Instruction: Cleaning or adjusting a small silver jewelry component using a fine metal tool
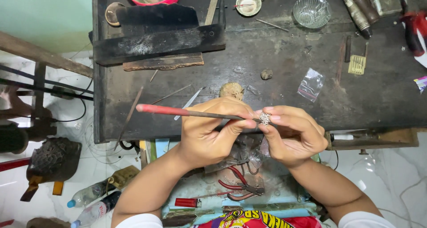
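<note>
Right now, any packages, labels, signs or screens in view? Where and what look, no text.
Small clear plastic zip bag: lies flat on the dark workbench, right of centre, see-through with a reddish seal strip.
Printed wrapper: bottom edge, below the hands, red, yellow and purple, glossy.
Two plastic bottles: on the floor at lower left, clear with blue caps, lying down.
No signs or screens in view.
</note>
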